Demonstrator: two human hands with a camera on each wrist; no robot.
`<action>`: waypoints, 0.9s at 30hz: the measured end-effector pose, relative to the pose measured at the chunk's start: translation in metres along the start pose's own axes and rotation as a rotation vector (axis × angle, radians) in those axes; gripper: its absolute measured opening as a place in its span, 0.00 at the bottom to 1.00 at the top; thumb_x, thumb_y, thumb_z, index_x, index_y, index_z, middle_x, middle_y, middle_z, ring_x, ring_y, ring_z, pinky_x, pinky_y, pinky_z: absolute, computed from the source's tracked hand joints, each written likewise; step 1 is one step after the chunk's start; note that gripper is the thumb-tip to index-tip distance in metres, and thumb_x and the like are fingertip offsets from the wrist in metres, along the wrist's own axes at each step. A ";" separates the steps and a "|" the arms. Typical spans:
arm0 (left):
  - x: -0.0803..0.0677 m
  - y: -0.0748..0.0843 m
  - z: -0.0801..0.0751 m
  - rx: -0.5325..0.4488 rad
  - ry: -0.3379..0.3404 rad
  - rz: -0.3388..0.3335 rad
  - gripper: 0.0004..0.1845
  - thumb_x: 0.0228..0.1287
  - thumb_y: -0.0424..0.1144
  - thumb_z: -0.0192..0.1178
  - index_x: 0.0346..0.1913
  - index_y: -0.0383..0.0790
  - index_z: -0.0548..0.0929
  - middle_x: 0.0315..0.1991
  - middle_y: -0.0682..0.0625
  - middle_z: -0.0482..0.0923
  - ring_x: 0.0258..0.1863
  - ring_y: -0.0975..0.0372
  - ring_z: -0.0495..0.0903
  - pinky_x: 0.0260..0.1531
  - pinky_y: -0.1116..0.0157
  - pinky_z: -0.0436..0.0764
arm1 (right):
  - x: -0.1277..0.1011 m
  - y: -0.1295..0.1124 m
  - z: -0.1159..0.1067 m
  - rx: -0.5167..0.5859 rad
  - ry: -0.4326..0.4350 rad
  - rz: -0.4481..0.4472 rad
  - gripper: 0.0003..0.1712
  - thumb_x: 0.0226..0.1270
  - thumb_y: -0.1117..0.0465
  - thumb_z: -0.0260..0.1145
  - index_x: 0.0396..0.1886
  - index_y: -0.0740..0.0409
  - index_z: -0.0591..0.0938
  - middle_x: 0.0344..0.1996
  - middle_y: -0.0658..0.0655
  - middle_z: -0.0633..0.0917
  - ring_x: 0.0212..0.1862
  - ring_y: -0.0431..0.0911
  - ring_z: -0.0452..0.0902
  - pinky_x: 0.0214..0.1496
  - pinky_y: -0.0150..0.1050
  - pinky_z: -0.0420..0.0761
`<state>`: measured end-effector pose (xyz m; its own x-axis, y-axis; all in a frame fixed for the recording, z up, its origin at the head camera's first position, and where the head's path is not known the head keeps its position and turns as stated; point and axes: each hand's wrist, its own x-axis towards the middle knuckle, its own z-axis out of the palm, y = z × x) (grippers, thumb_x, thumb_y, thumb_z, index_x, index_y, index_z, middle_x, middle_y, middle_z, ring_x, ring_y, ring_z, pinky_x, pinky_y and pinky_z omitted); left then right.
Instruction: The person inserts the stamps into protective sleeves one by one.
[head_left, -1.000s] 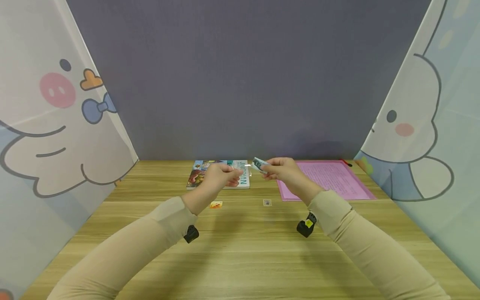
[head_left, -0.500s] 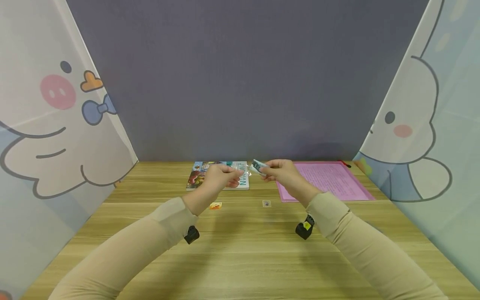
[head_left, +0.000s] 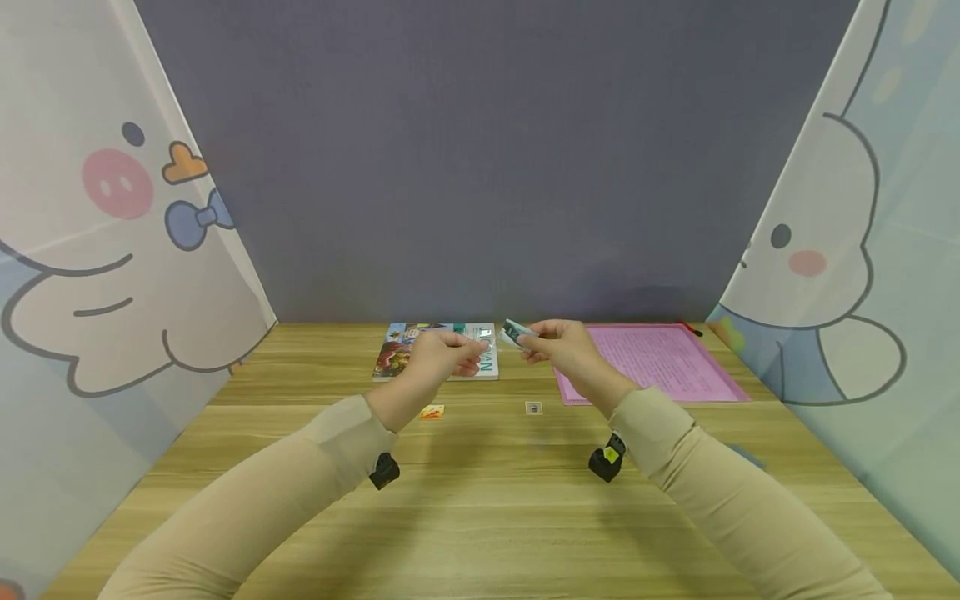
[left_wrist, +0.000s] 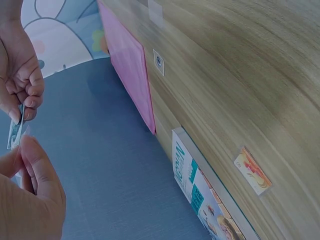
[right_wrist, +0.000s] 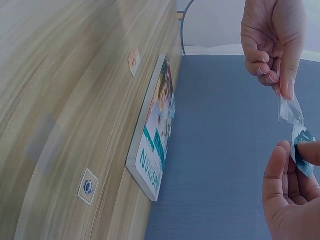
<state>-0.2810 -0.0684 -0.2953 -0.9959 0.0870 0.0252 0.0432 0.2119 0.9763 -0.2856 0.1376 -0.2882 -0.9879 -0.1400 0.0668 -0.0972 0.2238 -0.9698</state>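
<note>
In the head view my left hand (head_left: 444,354) and right hand (head_left: 566,346) face each other above the far part of the table. The right thumb and fingers pinch a teal stamp (right_wrist: 303,150) with a toothed edge. A small clear plastic sleeve (right_wrist: 290,109) is pinched between the left thumb and fingers. Stamp and sleeve meet in the right wrist view, the stamp's edge overlapping the sleeve's end. Below the hands lie an orange stamp (left_wrist: 252,171) and a small pale stamp with a round design (right_wrist: 88,186).
Behind the left hand lies a book (head_left: 397,354) with a colourful cover. A pink document folder (head_left: 660,358) is at the back right, with a red and black item (head_left: 693,328) at its corner. Another clear sleeve (right_wrist: 44,142) lies on the wooden table (head_left: 480,517). A dark panel (head_left: 495,167) stands behind.
The right hand tilts and shifts very slightly with the stamp. Its angle has changed a little, and the sleeve's glint has moved. The left hand stays nearly still.
</note>
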 end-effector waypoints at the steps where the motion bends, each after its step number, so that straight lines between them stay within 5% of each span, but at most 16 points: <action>1: 0.000 0.000 0.000 0.000 0.002 -0.001 0.13 0.61 0.39 0.68 0.38 0.28 0.86 0.30 0.44 0.85 0.23 0.62 0.84 0.43 0.56 0.87 | 0.000 0.000 0.000 -0.003 -0.002 0.000 0.14 0.67 0.63 0.66 0.45 0.70 0.81 0.27 0.48 0.85 0.33 0.42 0.82 0.41 0.33 0.86; 20: 0.001 -0.002 -0.001 -0.021 -0.012 -0.007 0.13 0.60 0.39 0.69 0.41 0.30 0.86 0.30 0.48 0.84 0.22 0.63 0.82 0.35 0.64 0.88 | -0.003 0.001 0.002 -0.061 -0.052 0.010 0.13 0.67 0.65 0.65 0.44 0.72 0.81 0.24 0.48 0.84 0.31 0.42 0.80 0.41 0.35 0.86; 27: 0.000 0.000 0.000 -0.010 -0.006 -0.013 0.11 0.60 0.38 0.69 0.38 0.32 0.87 0.31 0.46 0.84 0.22 0.63 0.82 0.44 0.54 0.87 | -0.002 0.002 0.002 -0.081 -0.059 0.035 0.12 0.66 0.64 0.66 0.43 0.70 0.82 0.27 0.53 0.85 0.30 0.41 0.80 0.44 0.39 0.86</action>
<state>-0.2806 -0.0684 -0.2953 -0.9959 0.0902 0.0117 0.0299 0.2031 0.9787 -0.2838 0.1367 -0.2907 -0.9822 -0.1872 0.0169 -0.0747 0.3063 -0.9490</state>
